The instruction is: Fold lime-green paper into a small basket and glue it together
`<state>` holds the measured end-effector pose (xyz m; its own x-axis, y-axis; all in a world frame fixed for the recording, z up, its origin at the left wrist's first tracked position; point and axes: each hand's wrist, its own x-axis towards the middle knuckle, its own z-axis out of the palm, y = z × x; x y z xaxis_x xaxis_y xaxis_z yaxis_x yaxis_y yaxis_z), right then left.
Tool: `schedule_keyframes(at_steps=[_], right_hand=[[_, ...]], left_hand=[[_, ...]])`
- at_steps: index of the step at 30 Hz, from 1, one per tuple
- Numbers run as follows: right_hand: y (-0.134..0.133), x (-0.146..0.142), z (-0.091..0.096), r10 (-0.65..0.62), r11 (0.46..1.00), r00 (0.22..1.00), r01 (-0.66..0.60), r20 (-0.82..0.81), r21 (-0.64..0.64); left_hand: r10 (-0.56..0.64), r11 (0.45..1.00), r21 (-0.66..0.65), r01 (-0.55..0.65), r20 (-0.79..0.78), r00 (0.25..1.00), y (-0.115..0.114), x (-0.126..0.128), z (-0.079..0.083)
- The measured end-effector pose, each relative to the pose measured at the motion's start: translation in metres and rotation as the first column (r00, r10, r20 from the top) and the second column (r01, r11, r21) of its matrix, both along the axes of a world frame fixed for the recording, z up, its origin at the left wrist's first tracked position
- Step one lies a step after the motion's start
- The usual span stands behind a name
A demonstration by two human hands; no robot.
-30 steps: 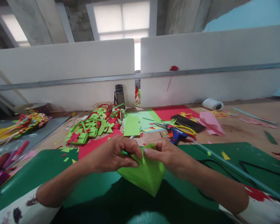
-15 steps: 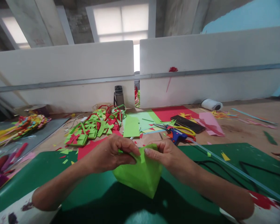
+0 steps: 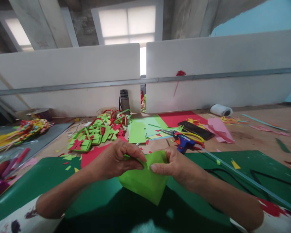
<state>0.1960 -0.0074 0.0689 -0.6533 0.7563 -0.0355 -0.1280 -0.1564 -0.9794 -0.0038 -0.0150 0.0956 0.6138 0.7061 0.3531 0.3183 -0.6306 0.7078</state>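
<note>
Between my hands is a folded piece of bright green paper (image 3: 145, 186), held up over a dark green cutting mat (image 3: 94, 207). My left hand (image 3: 120, 160) pinches its upper left edge between thumb and fingers. On the other side, my right hand (image 3: 178, 165) grips the upper right edge, its thumb pressed on the near face and the fingers mostly behind the paper. One pointed corner of the paper hangs down toward me. Just beyond my right hand lies a blue glue gun (image 3: 183, 142), with yellow-handled scissors (image 3: 196, 137) beside it.
A pile of green and red paper pieces (image 3: 99, 132) lies back left, near a grey bottle (image 3: 124, 101). Behind the mat are green sheets (image 3: 137, 133), a red sheet (image 3: 179, 118) and a black phone (image 3: 196, 129). A clear glue stick (image 3: 244, 178) crosses the mat's right side.
My right thumb and fingers have shifted slightly on the paper, and its upper right corner now shows more openly. The left hand keeps its pinch.
</note>
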Motion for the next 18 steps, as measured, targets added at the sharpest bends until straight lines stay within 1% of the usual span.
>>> schedule_keyframes(at_steps=[4,9,13,18], right_hand=[[-0.0001,-0.0001,-0.0002,0.022,0.999,1.0,-0.022,-0.009,-0.035],[-0.0006,-0.0003,-0.0005,0.012,0.998,1.0,-0.01,0.028,-0.059],[0.0008,0.0003,0.0001,0.02,0.999,0.998,-0.017,0.056,-0.049],[0.0057,0.0027,-0.0014,-0.014,1.0,0.997,0.014,0.076,-0.001]], left_hand=[[0.011,0.999,-0.032,-0.011,0.001,1.0,0.002,0.0016,-0.0032],[0.013,0.998,-0.058,-0.012,0.004,1.0,0.0032,0.0028,-0.0043],[0.011,0.997,-0.074,-0.01,0.018,1.0,0.0028,0.0035,-0.0045],[0.01,0.995,-0.104,-0.008,0.02,1.0,0.0015,0.0035,-0.0039]])
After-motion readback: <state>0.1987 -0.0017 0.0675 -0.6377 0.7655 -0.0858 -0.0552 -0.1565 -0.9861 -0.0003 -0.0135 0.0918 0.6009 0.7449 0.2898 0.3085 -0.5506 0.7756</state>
